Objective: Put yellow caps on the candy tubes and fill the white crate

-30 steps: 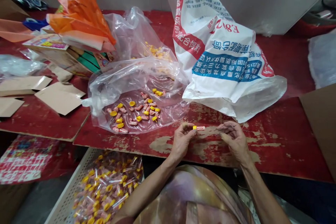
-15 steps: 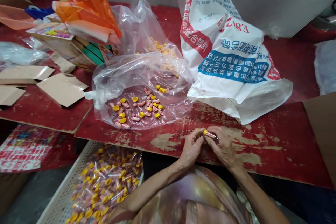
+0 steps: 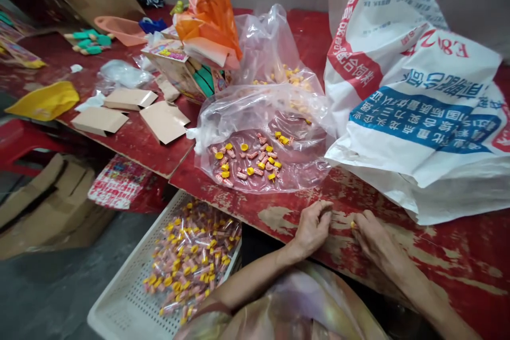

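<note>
My right hand is closed just above the front edge of the table, and a yellow cap shows at its fingertips. The tube below that cap is hidden by the fingers. To its left, my left hand is curled with thumb and forefinger together; whatever it may hold is hidden. A gap separates the two hands. Beyond them, a clear plastic bag lies spread out with small pink-red printed pieces and yellow caps on it. Below the table edge, a white perforated crate holds many clear yellow-capped tubes.
A large white printed sack stands on the worn red table at right. Farther left are an orange bag, a carton of green-and-tan pieces and folded cardboard. A cardboard box sits on the floor.
My hands have come apart; the yellow-capped tube was between them before, and now the yellow cap shows at my right hand. The view has swung left.
</note>
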A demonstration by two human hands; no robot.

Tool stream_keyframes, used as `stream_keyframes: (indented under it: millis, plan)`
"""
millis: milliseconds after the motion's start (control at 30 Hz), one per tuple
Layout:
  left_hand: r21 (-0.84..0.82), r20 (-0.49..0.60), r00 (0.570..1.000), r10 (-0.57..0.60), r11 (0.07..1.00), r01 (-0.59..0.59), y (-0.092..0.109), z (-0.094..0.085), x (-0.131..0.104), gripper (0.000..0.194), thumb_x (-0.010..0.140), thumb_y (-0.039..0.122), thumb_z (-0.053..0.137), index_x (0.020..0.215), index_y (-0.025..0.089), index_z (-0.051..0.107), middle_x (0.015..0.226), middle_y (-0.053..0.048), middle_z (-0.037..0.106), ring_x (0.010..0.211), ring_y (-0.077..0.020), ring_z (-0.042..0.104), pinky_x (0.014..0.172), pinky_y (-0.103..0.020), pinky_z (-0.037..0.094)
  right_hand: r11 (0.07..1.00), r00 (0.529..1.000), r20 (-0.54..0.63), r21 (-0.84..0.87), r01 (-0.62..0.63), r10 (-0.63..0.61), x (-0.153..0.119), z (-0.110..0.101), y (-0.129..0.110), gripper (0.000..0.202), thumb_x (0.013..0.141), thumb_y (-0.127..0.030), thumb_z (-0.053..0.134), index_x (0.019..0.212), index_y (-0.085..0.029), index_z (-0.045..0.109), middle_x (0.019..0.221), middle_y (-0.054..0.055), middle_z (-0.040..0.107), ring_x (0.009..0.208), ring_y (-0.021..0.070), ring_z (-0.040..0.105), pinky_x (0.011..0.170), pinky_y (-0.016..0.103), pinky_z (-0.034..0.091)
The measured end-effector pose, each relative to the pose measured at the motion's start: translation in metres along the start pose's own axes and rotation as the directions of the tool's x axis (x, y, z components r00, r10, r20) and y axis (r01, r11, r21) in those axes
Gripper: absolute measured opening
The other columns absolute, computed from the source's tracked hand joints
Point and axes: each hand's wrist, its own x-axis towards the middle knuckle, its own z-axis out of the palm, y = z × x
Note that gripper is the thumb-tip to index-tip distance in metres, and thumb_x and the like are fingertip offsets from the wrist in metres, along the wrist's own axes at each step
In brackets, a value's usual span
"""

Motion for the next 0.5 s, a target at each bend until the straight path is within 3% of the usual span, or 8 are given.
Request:
stream_keyframes:
  millis: [200, 333, 433, 500]
  plan:
    - [0.121, 0.049, 0.997, 0.065, 0.99, -0.07, 0.005, 0.003, -0.004, 0.029, 0.082, 0.019, 0.047, 0.107, 0.017, 0.062, 0.091, -0.007, 0.063, 0.084, -0.0188, 0.057, 0.081, -0.032, 0.046, 0.986, 0.997, -0.077, 0.165, -0.01, 0.023, -0.004, 0.001, 0.0, 0.016, 0.094, -0.033, 0.039, 0.084, -0.023, 0.045, 0.081, 0.003, 0.047, 0.068, 0.0167, 0.051, 0.062, 0.031, 0.042]
    - [0.094, 0.137, 0.986, 0.098, 0.989, -0.111, 0.003, -0.006, -0.013, 0.027, 0.085, 0.024, 0.046, 0.105, 0.019, 0.063, 0.088, -0.006, 0.063, 0.083, -0.0172, 0.058, 0.079, -0.029, 0.046, 0.916, 0.961, -0.238, 0.4, -0.034, 0.14, 0.0, 0.023, -0.029, 0.017, 0.092, -0.037, 0.045, 0.1, -0.024, 0.051, 0.1, 0.007, 0.053, 0.09, 0.0212, 0.054, 0.072, 0.032, 0.046]
    - [-0.174, 0.182, 0.981, -0.063, 0.98, 0.096, 0.003, -0.02, -0.019, 0.025, 0.086, 0.03, 0.044, 0.098, 0.018, 0.063, 0.069, -0.002, 0.059, 0.062, -0.0125, 0.056, 0.061, -0.024, 0.046, 0.906, 0.932, -0.344, 0.421, 0.041, 0.118, 0.002, 0.039, -0.052, 0.022, 0.091, -0.037, 0.044, 0.108, -0.024, 0.049, 0.107, 0.01, 0.05, 0.099, 0.0252, 0.051, 0.077, 0.037, 0.045]
    - [-0.336, 0.157, 0.971, -0.18, 0.915, 0.223, 0.008, -0.041, -0.025, 0.023, 0.083, 0.034, 0.05, 0.096, 0.017, 0.059, 0.062, 0.001, 0.057, 0.051, -0.0096, 0.051, 0.052, -0.021, 0.043, 0.925, 0.932, -0.357, 0.373, 0.076, 0.067, 0.001, 0.036, -0.046, 0.029, 0.091, -0.038, 0.043, 0.116, -0.023, 0.046, 0.11, 0.013, 0.05, 0.1, 0.0283, 0.05, 0.08, 0.043, 0.043]
